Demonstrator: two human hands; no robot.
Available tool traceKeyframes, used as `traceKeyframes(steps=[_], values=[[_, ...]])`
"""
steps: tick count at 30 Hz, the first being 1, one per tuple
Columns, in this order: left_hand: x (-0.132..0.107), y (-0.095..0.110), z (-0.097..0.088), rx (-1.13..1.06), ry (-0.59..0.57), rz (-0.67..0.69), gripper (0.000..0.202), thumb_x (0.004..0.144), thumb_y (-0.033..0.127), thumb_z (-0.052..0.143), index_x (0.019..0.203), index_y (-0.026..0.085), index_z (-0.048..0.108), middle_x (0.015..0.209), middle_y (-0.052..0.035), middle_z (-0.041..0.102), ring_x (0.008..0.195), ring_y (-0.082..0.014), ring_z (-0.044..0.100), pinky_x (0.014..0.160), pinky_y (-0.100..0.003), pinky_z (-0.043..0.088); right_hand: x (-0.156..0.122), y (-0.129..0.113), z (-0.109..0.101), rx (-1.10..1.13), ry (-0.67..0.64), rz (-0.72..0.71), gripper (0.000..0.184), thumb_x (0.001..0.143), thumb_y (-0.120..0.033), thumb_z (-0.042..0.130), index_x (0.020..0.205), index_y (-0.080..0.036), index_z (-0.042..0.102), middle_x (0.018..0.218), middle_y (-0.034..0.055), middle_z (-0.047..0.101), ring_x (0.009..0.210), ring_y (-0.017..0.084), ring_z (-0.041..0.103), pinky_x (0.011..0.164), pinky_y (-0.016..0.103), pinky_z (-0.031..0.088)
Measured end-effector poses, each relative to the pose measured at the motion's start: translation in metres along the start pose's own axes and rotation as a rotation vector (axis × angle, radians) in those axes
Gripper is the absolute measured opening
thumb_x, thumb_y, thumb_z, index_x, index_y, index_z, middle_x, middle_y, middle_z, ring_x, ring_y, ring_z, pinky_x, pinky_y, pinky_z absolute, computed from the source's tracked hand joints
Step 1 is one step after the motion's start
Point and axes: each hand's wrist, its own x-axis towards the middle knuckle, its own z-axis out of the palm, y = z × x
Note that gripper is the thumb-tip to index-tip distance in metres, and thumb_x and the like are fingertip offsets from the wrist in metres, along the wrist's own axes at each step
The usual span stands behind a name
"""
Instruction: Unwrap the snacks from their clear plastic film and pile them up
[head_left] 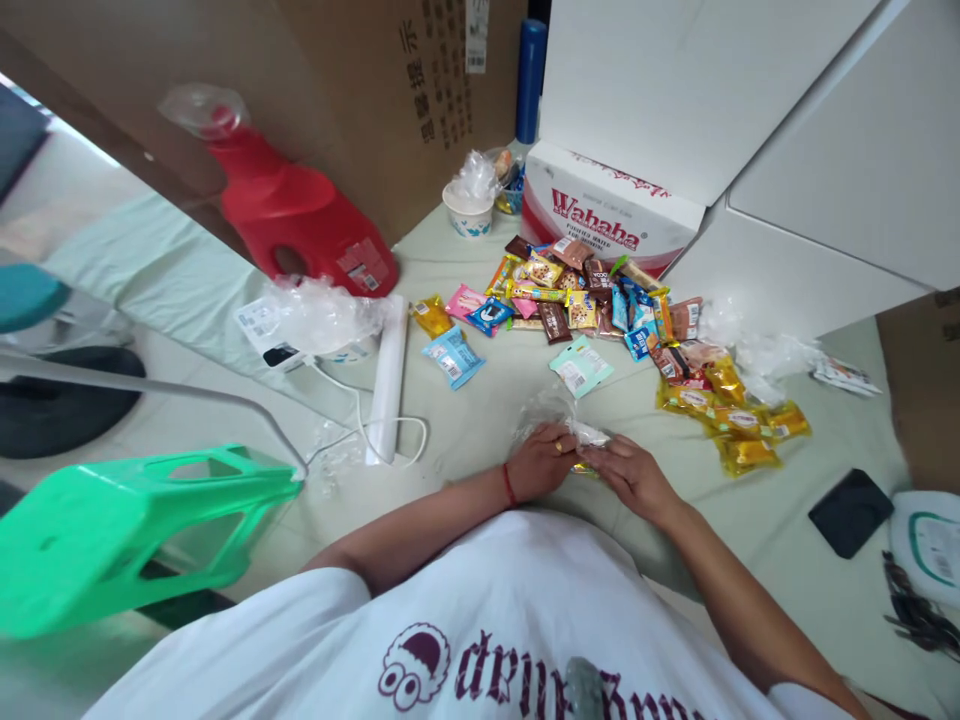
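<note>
My left hand [541, 460] and my right hand [628, 472] meet close to my body, both with fingers pinched on a clear plastic bag [551, 412] that lies on the pale green surface. Something yellow shows under the bag between my fingers. Beyond the hands lies a pile of small snack packets [577, 295] in many colours. A group of yellow packets [739, 425] sits to the right. A light blue packet [453, 357] and a pale green packet [581, 366] lie apart from the pile.
A Wahaha carton [607, 215] and white boxes stand at the back right. A red jug [296, 215], a paper cup [469, 212], crumpled plastic [322, 315], a white cable [375, 425], a green stool [135, 530] and a black phone [850, 512] are around.
</note>
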Motion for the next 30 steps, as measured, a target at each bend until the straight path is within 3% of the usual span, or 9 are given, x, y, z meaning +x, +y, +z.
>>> traceKeyframes(steps=[4, 6, 9, 11, 13, 16, 20, 23, 30], values=[[-0.001, -0.010, -0.011, -0.097, 0.279, -0.253, 0.026, 0.097, 0.023, 0.051, 0.117, 0.024, 0.068, 0.116, -0.0104, 0.069, 0.116, -0.0257, 0.058, 0.104, -0.049, 0.047, -0.004, 0.011, 0.013, -0.099, 0.029, 0.025, 0.041, 0.108, -0.031, 0.041, 0.138, -0.029, 0.069, 0.079, 0.0072, 0.060, 0.077, 0.022, 0.050, 0.068, 0.035, 0.046], [0.007, -0.018, -0.019, -0.073, 0.381, -0.425, 0.045, 0.091, 0.031, 0.061, 0.135, 0.023, 0.058, 0.136, -0.0141, 0.061, 0.132, -0.0316, 0.051, 0.112, -0.056, 0.041, -0.004, 0.015, 0.016, -0.115, 0.032, 0.028, 0.042, 0.108, -0.029, 0.040, 0.138, -0.029, 0.069, 0.078, 0.0068, 0.058, 0.077, 0.022, 0.050, 0.069, 0.035, 0.046], [0.026, -0.031, -0.033, -0.076, 0.313, -0.505, 0.090, 0.077, 0.032, 0.072, 0.158, 0.021, 0.034, 0.159, -0.0182, 0.042, 0.151, -0.0389, 0.031, 0.123, -0.062, 0.022, -0.004, 0.018, 0.020, -0.139, 0.048, 0.012, 0.041, 0.107, -0.028, 0.041, 0.137, -0.030, 0.069, 0.077, 0.0061, 0.055, 0.075, 0.022, 0.048, 0.070, 0.035, 0.045], [0.039, -0.038, -0.040, -0.141, 0.188, -0.475, 0.101, 0.073, 0.027, 0.072, 0.163, 0.019, 0.025, 0.149, -0.0174, 0.054, 0.147, -0.0382, 0.038, 0.124, -0.063, 0.017, -0.003, 0.020, 0.021, -0.150, 0.055, 0.012, 0.041, 0.107, -0.028, 0.042, 0.137, -0.030, 0.070, 0.077, 0.0062, 0.055, 0.076, 0.022, 0.048, 0.070, 0.035, 0.044], [0.045, -0.042, -0.047, -0.229, 0.077, -0.418, 0.092, 0.075, 0.020, 0.065, 0.161, 0.019, 0.033, 0.116, -0.0099, 0.070, 0.126, -0.0321, 0.056, 0.119, -0.059, 0.027, -0.003, 0.021, 0.023, -0.150, 0.068, 0.026, 0.041, 0.107, -0.027, 0.042, 0.137, -0.030, 0.070, 0.077, 0.0061, 0.054, 0.076, 0.021, 0.048, 0.070, 0.035, 0.044], [0.039, -0.046, -0.057, -0.331, 0.011, -0.348, 0.063, 0.080, 0.012, 0.054, 0.142, 0.022, 0.061, 0.077, -0.0009, 0.064, 0.090, -0.0222, 0.061, 0.100, -0.043, 0.045, -0.004, 0.025, 0.025, -0.118, 0.086, 0.054, 0.041, 0.107, -0.026, 0.042, 0.135, -0.030, 0.071, 0.077, 0.0058, 0.054, 0.077, 0.021, 0.049, 0.070, 0.034, 0.044], [0.010, -0.051, -0.074, -0.447, -0.010, -0.272, 0.032, 0.086, 0.012, 0.051, 0.103, 0.022, 0.077, 0.080, -0.0029, 0.062, 0.076, -0.0165, 0.058, 0.077, -0.030, 0.047, -0.005, 0.028, 0.025, -0.020, 0.096, 0.084, 0.039, 0.107, -0.028, 0.045, 0.133, -0.031, 0.073, 0.082, 0.0065, 0.059, 0.082, 0.022, 0.054, 0.075, 0.036, 0.048], [-0.011, -0.055, -0.083, -0.397, -0.060, -0.161, 0.025, 0.089, 0.015, 0.050, 0.078, 0.023, 0.071, 0.077, -0.0046, 0.062, 0.082, -0.0193, 0.059, 0.082, -0.034, 0.047, -0.004, 0.026, 0.025, 0.067, 0.104, 0.094, 0.037, 0.106, -0.029, 0.046, 0.129, -0.033, 0.074, 0.080, 0.0058, 0.059, 0.084, 0.022, 0.055, 0.077, 0.038, 0.050], [-0.033, -0.047, -0.072, -0.322, -0.176, -0.075, 0.014, 0.078, 0.018, 0.051, 0.084, 0.022, 0.063, 0.076, -0.0052, 0.061, 0.076, -0.0214, 0.056, 0.082, -0.040, 0.047, 0.000, 0.015, 0.023, 0.257, 0.175, 0.151, 0.030, 0.105, -0.033, 0.052, 0.117, -0.033, 0.079, 0.089, 0.0060, 0.064, 0.092, 0.022, 0.060, 0.084, 0.038, 0.052]])
